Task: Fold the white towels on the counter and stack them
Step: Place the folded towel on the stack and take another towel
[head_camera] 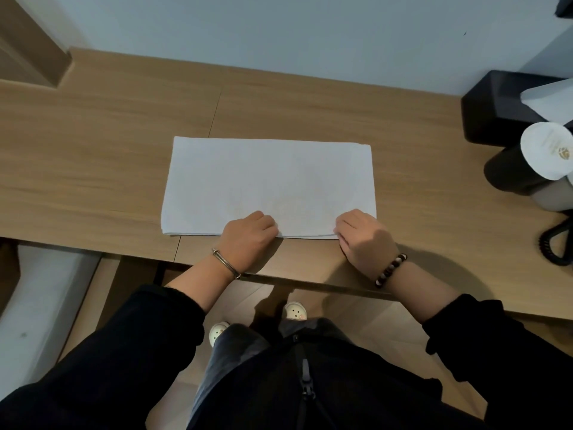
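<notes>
A white towel (266, 181) lies flat on the wooden counter (93, 169) as a wide rectangle, with layered edges showing along its near side. My left hand (249, 237) pinches the near edge around its middle, fingers curled onto the cloth. At the near right corner, my right hand (364, 238) grips the same edge. Both wrists rest over the counter's front edge.
A black tissue box (496, 110) with a white tissue stands at the right. Beside it are a dark cup with a white paper cover (545, 150) and a coiled black cord (555, 243). A wall runs behind the counter. My shoes show on the floor below.
</notes>
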### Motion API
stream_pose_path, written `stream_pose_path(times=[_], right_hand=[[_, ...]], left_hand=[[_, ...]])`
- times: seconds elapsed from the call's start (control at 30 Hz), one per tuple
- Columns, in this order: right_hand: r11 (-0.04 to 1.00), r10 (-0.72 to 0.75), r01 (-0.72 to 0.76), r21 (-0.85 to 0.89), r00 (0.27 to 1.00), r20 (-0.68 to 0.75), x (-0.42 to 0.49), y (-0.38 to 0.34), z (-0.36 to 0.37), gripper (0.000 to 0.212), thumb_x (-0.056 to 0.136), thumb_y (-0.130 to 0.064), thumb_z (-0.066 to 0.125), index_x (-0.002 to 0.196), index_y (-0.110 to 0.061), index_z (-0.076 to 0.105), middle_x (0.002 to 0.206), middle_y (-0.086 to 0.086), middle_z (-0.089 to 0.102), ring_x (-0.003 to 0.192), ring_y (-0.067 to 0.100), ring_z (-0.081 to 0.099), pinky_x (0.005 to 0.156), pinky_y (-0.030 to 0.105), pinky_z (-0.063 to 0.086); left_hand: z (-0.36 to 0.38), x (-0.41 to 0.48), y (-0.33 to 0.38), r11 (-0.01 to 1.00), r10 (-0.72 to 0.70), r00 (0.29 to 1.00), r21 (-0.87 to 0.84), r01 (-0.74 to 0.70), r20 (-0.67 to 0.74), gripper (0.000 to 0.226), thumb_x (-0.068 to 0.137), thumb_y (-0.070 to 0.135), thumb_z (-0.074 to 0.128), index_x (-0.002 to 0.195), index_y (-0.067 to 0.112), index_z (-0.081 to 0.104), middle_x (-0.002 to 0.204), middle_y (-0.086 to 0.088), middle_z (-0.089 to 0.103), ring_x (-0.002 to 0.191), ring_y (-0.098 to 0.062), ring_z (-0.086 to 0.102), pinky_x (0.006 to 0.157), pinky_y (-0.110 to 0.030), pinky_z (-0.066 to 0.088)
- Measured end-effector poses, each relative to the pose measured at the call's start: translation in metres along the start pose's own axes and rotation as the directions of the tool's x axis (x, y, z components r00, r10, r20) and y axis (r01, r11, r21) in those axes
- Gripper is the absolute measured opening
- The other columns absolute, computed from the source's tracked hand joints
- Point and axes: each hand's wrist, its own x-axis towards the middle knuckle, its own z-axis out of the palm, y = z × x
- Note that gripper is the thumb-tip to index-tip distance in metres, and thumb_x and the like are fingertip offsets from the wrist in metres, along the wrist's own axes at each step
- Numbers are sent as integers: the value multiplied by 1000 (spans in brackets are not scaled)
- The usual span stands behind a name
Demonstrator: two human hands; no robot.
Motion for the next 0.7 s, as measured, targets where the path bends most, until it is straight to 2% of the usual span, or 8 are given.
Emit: stream_pose_path(times=[0.07,0.17,0.37,0.43,0.5,0.53,0.6,0.7], right_hand=[[1000,-14,14,-2,999,-51,-3,0,0,9,69,10,74,71,3,68,77,16,67,68,29,64,62,36,55],[996,-65,67,-64,998,26,-12,-1,2,10,68,6,77,69,1,69,76,15,67,66,28,64,59,36,55],[996,-47,52,-67,995,87,-13,11,-6,10,70,7,75,70,3,67,75,15,64,66,32,62,53,36,53],[992,-6,33,-120,976,218,-11,13,-9,2,82,0,67,82,1,68,87,14,65,80,31,62,62,36,53],[984,93,-29,-175,924,371,-6,15,-9,23,99,-16,45,106,-8,65,110,6,61,103,23,54,80,32,48],[982,120,-45,-184,898,422,-2,16,-12,27,101,-22,39,111,-12,62,115,2,58,107,19,51,84,30,47],[983,147,-74,-165,861,487,8,19,-19,26,100,-23,38,107,-16,62,112,-1,57,102,16,49,83,30,47],[980,157,-56,-192,811,564,20,21,-27,20,97,-15,40,99,-17,60,103,-1,55,94,16,49,74,28,45]], left_hand=[[-1,0,2,1000,-23,998,-4,23,64,23,55,2,87,62,8,66,70,-4,65,58,-21,61,32,-17,31],[-3,3,2,999,-20,993,30,17,119,30,45,-2,89,61,9,65,69,-3,65,58,-21,61,34,-15,27],[-7,0,1,993,48,980,94,-67,195,32,46,2,90,69,9,69,73,-3,66,61,-20,62,32,-16,28],[-8,0,-1,983,83,974,141,-114,213,33,45,5,91,69,9,70,68,-3,64,58,-18,60,32,-17,27],[-9,1,-3,975,98,967,171,-141,236,33,44,8,92,69,10,71,64,-2,62,55,-17,59,31,-17,27],[-8,2,-4,972,100,966,183,-146,239,32,44,9,92,68,11,71,62,-1,61,53,-17,58,31,-17,27],[-9,2,-4,970,88,964,198,-141,251,31,45,9,92,66,11,69,60,-1,59,51,-17,56,31,-17,27],[-13,4,-5,966,64,964,225,-124,257,32,43,6,91,65,11,67,58,-2,56,49,-19,54,31,-18,27]])
